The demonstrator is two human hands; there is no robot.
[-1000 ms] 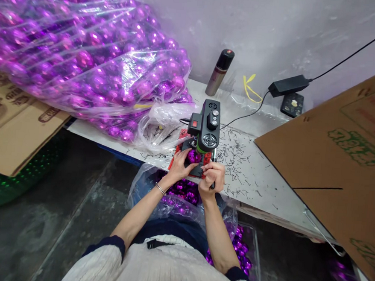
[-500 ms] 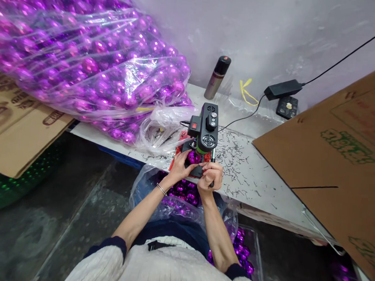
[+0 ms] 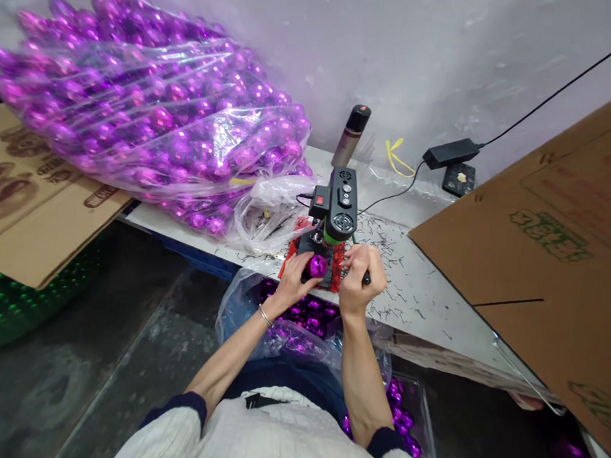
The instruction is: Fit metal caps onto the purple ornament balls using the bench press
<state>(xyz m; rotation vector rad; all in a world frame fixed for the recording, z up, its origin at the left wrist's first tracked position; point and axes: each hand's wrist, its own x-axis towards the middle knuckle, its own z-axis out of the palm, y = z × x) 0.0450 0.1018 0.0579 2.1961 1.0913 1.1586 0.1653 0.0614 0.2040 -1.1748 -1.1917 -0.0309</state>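
Note:
Between the thumb and fingers of my left hand [image 3: 294, 281] is a shiny purple bauble [image 3: 317, 265], held at the front of a small black bench machine [image 3: 342, 204]. The machine has two round vents, a red switch and a green band, and its base rests on a red mat [image 3: 337, 262]. My right hand [image 3: 362, 275] is closed around a lever handle [image 3: 367, 278] with a black end, just right of the machine. A clear bag of purple baubles [image 3: 307, 316] hangs open below the table edge, under my hands.
A large plastic bag of purple baubles [image 3: 161, 121] fills the table's left. Behind the machine stand a spray can [image 3: 350, 136] and a power adapter [image 3: 451, 153]. Dark clippings litter the white table [image 3: 426, 300]. A cardboard box [image 3: 544, 260] flanks the right; flattened cardboard [image 3: 36, 196] lies left.
The bauble has come forward, out from under the machine's head, with my left hand. My right hand and the lever handle have swung to the right. The view has shifted slightly.

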